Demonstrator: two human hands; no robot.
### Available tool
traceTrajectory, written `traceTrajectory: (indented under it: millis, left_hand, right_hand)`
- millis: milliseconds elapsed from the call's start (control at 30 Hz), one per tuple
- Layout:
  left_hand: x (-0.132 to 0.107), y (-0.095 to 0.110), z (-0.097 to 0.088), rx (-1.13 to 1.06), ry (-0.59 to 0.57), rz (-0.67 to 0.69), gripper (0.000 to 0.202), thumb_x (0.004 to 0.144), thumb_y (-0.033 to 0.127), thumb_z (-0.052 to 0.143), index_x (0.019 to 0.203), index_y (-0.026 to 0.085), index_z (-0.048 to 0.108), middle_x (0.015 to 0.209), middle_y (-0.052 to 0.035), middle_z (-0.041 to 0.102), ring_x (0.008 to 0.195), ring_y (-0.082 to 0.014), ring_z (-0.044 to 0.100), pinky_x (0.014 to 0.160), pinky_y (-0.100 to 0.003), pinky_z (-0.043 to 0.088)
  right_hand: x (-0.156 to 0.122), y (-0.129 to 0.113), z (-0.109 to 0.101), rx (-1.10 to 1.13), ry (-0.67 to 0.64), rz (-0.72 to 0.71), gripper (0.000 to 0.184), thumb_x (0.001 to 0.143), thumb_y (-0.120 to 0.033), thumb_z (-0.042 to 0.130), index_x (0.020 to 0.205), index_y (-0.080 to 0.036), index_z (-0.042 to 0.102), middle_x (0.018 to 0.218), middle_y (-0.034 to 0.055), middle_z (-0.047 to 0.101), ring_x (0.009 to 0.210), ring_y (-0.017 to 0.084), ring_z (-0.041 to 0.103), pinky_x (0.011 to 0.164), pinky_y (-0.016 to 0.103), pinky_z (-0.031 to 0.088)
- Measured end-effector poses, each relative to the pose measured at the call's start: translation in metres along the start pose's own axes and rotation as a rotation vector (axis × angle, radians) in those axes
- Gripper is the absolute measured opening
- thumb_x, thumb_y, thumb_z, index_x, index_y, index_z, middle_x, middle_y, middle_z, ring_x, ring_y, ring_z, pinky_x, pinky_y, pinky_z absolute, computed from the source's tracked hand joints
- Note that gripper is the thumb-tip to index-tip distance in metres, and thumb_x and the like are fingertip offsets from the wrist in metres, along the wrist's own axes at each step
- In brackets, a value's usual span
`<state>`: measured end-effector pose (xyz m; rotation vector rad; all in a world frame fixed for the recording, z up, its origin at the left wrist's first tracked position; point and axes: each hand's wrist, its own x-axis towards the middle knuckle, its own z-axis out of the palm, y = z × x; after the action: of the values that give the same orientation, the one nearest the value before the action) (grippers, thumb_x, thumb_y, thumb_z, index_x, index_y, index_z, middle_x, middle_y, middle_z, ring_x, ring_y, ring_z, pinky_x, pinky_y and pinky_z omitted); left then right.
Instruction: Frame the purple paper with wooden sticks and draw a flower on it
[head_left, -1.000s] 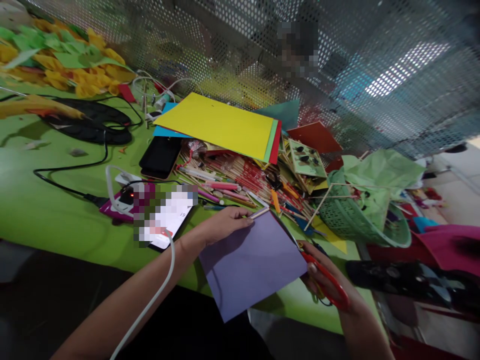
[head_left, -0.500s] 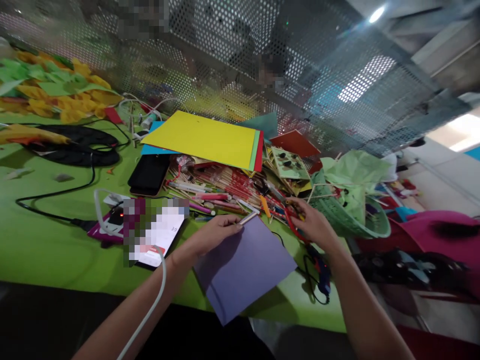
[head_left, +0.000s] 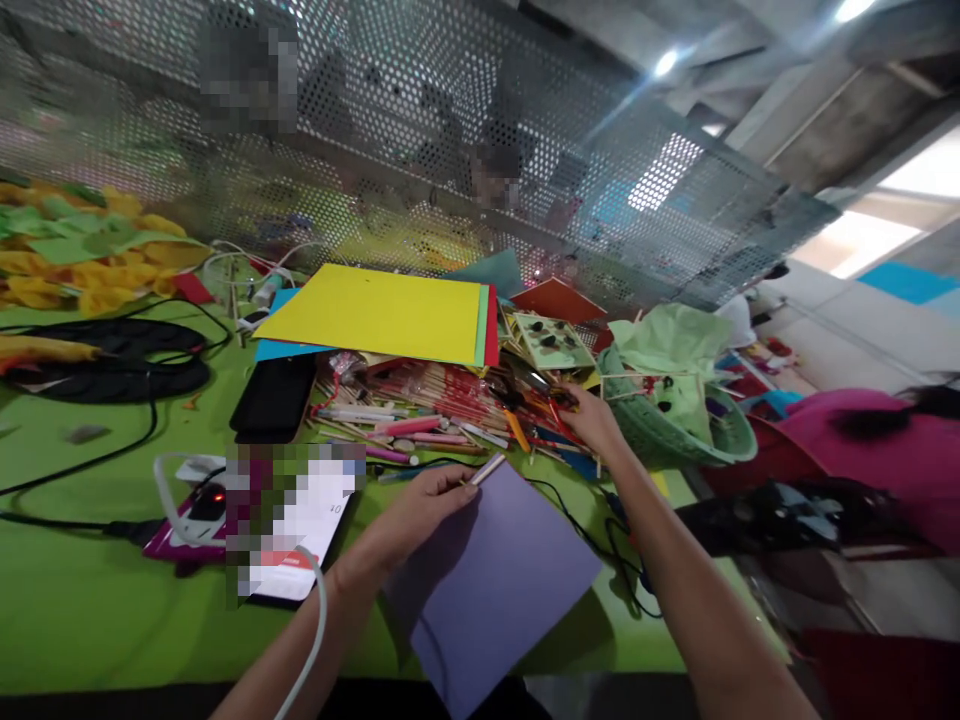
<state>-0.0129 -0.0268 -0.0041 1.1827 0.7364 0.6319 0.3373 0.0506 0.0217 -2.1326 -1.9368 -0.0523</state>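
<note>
Items as I log them from my remote feed, each placed against the purple sheet point(head_left: 495, 590).

1. Purple sheet: lies flat at the near edge of the green table point(head_left: 75, 610), one corner hanging over the edge.
2. Left hand point(head_left: 420, 510): on the sheet's far-left corner, fingers closed together on a pale stick point(head_left: 487, 468) that lies along that corner.
3. Right hand point(head_left: 592, 420): beyond the sheet's far-right side, reaching into the pile of sticks and pens point(head_left: 427, 400). I cannot tell whether its fingers are apart or together.
4. Pile of sticks and pens: just beyond the sheet, spread across the table.
5. Yellow sheet point(head_left: 382, 312): beyond the sheet, past the pile, on top of a stack of coloured card.
6. Green basket point(head_left: 675, 440): beyond and right of the sheet, with pale green paper in it.
7. Black phone point(head_left: 274, 398): beyond and left of the sheet.
8. Second phone point(head_left: 300, 520), screen lit: just left of the sheet, with a white cable point(head_left: 311, 630) running from it.
9. Black cables point(head_left: 112, 365) and yellow and green paper cuttings point(head_left: 90, 250): far left of the sheet.
10. Perforated metal screen point(head_left: 450, 130): stands behind the table, well beyond the sheet.
11. Pink cloth point(head_left: 862, 450): far right of the sheet, off the table.
</note>
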Motion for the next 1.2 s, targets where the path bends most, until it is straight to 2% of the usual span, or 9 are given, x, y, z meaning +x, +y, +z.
traceTrajectory:
  millis: [133,200,367,533,733,900,1067,1133,1200]
  left_hand:
    - [-0.002,0.001,0.001,-0.011,0.008,-0.007,0.03,0.084,0.047,0.067,0.093,0.019,0.073,0.084,-0.0008,0.063,0.079,-0.0152,0.05,0.071,-0.025,0.037]
    - [-0.002,0.001,0.002,-0.024,0.014,-0.013,0.028,0.084,0.046,0.068,0.091,0.019,0.073,0.083,-0.0008,0.063,0.077,-0.0152,0.05,0.071,-0.025,0.037]
    - [-0.001,0.002,0.004,-0.069,0.07,0.0,0.027,0.081,0.041,0.069,0.097,0.021,0.075,0.092,-0.0018,0.069,0.085,-0.0172,0.056,0.079,-0.026,0.04]
    - [-0.001,0.0,0.006,-0.128,0.098,-0.037,0.027,0.08,0.04,0.07,0.099,0.021,0.07,0.086,0.0007,0.066,0.075,-0.0141,0.055,0.072,-0.025,0.04]
    - [0.0,-0.003,0.005,-0.084,0.081,-0.054,0.027,0.081,0.042,0.068,0.096,0.02,0.065,0.084,0.0014,0.063,0.073,-0.0139,0.054,0.07,-0.025,0.042]
    - [-0.001,0.002,0.004,0.033,0.191,-0.06,0.034,0.085,0.047,0.063,0.107,0.022,0.068,0.102,-0.0032,0.069,0.091,-0.0193,0.06,0.078,-0.028,0.046]
    - [0.002,-0.002,0.001,0.061,0.251,-0.039,0.042,0.085,0.053,0.064,0.113,0.022,0.068,0.106,-0.0034,0.07,0.092,-0.02,0.061,0.078,-0.029,0.047]
    - [0.004,-0.005,0.001,0.006,0.234,-0.046,0.043,0.085,0.053,0.065,0.116,0.022,0.066,0.104,-0.0025,0.069,0.087,-0.0182,0.061,0.075,-0.028,0.047]
    - [0.005,-0.007,0.002,-0.064,0.212,-0.061,0.045,0.085,0.053,0.066,0.117,0.023,0.064,0.099,-0.0017,0.069,0.082,-0.0165,0.061,0.072,-0.026,0.046]
  right_hand:
    - [0.0,0.01,0.01,-0.1,0.037,0.169,0.051,0.086,-0.028,0.061,0.137,-0.023,0.063,0.124,0.0144,0.073,0.109,0.032,0.07,0.086,0.039,0.053]
    - [0.002,0.016,0.011,-0.126,0.019,0.202,0.052,0.085,-0.03,0.064,0.137,-0.025,0.063,0.124,0.0147,0.073,0.108,0.031,0.07,0.084,0.037,0.053]
    - [0.006,0.031,0.003,-0.096,-0.06,0.187,0.061,0.075,-0.025,0.075,0.135,-0.028,0.064,0.113,0.0089,0.077,0.098,0.028,0.072,0.081,0.034,0.053]
    - [-0.011,0.035,-0.014,-0.003,-0.004,0.171,0.049,0.082,-0.025,0.066,0.131,-0.025,0.067,0.113,0.0094,0.077,0.095,0.027,0.072,0.082,0.037,0.053]
    - [-0.044,0.013,-0.029,0.202,0.008,0.075,0.036,0.084,-0.028,0.064,0.118,-0.026,0.073,0.102,0.0044,0.078,0.089,0.023,0.072,0.082,0.035,0.054]
    - [-0.061,-0.017,-0.028,0.374,-0.045,0.026,0.029,0.085,-0.033,0.066,0.111,-0.026,0.076,0.101,0.0042,0.079,0.086,0.023,0.072,0.081,0.035,0.054]
    - [-0.085,-0.037,-0.022,0.544,-0.058,0.024,0.026,0.085,-0.038,0.067,0.106,-0.026,0.077,0.101,0.0046,0.079,0.086,0.023,0.072,0.08,0.035,0.054]
    - [-0.097,-0.043,-0.017,0.629,-0.062,0.041,0.029,0.089,-0.044,0.062,0.104,-0.024,0.077,0.098,0.0058,0.079,0.087,0.023,0.072,0.079,0.035,0.055]
    - [-0.109,-0.049,-0.01,0.718,-0.073,0.064,0.041,0.096,-0.052,0.049,0.105,-0.022,0.076,0.093,0.0071,0.079,0.082,0.023,0.072,0.073,0.034,0.055]
